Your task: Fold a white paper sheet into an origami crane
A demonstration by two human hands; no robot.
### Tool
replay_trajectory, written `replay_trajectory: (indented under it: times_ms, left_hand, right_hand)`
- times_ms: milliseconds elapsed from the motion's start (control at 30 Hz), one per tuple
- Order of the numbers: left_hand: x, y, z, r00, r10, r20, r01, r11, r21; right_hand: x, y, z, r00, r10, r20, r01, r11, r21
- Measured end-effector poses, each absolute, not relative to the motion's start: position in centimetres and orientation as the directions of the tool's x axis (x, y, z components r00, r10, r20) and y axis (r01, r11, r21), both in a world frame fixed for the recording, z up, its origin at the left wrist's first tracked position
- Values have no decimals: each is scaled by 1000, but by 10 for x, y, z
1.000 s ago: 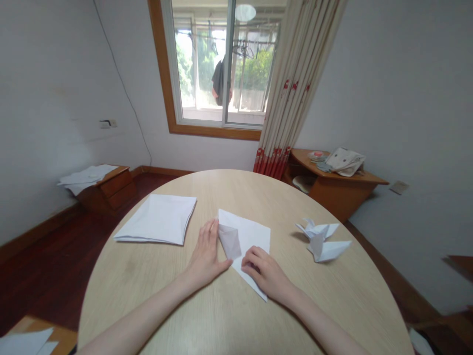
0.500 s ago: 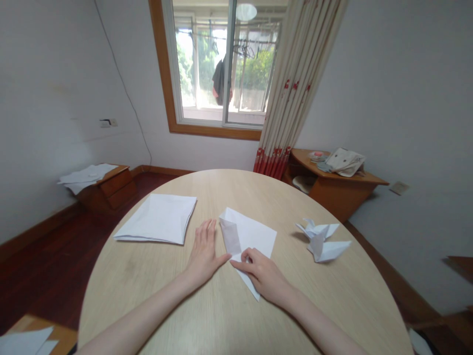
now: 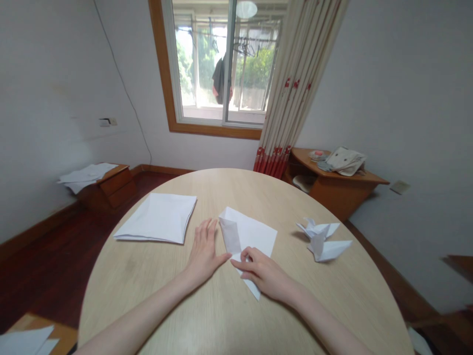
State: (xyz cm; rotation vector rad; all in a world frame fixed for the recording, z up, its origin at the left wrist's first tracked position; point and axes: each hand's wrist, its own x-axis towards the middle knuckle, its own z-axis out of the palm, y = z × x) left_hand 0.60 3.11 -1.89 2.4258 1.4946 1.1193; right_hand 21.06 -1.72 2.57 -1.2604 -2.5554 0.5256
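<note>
Round pale-wood table (image 3: pixel 221 320) in front of a window (image 3: pixel 228 64) and a patterned curtain (image 3: pixel 291 84); daylight from behind. White sheet (image 3: pixel 256 234) lies near mid-table, between and just beyond the hands. Left hand (image 3: pixel 203 251): spread flat on the table, grasping nothing, thumb tip at or just beside the sheet's near-left edge. Right hand (image 3: pixel 264 271): fingers curled over the near part of the sheet; pinching or merely pressing, cannot tell. Progress, as judged: partial. Left side is folded over; broad right portion lies flat, so more folding seems left. Two folded paper pieces (image 3: pixel 332 250) towards the right rim look finished; whether they touch, cannot tell. Flat paper stack (image 3: pixel 158 217) lies left of the left hand, apart. In the way: only the right hand, covering part of the sheet
</note>
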Motion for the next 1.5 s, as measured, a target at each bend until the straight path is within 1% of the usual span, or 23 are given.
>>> replay_trajectory:
  times_ms: [267, 433, 667, 933, 1067, 1233, 1367, 1500]
  left_hand:
    - [6, 30, -18, 255, 805, 535, 745, -516, 422]
    - [7, 30, -17, 260, 802, 538, 745, -521, 417]
    - [7, 29, -15, 266, 794, 547, 749, -527, 401]
    - [7, 29, -14, 282, 789, 546, 765, -528, 368]
    - [7, 29, -15, 282, 788, 548, 764, -530, 369]
    - [7, 27, -13, 293, 769, 569, 744, -557, 369]
    - [7, 26, -12, 341, 737, 584, 735, -596, 324]
    - [7, 25, -13, 353, 718, 599, 732, -611, 301]
  right_hand:
    - [219, -16, 26, -608, 794, -5, 657, 499, -565]
    - [224, -13, 23, -620, 784, -36, 625, 465, -627]
    - [230, -11, 24, -635, 770, -59, 585, 429, -688]
    - [232, -11, 27, -662, 744, -90, 550, 400, -733]
    - [233, -12, 28, -658, 747, -94, 545, 387, -744]
    - [234, -12, 29, -656, 752, -68, 513, 379, -770]
    - [232, -11, 24, -594, 804, 24, 459, 363, -811]
    - [228, -10, 17, -507, 854, 114, 449, 375, -811]
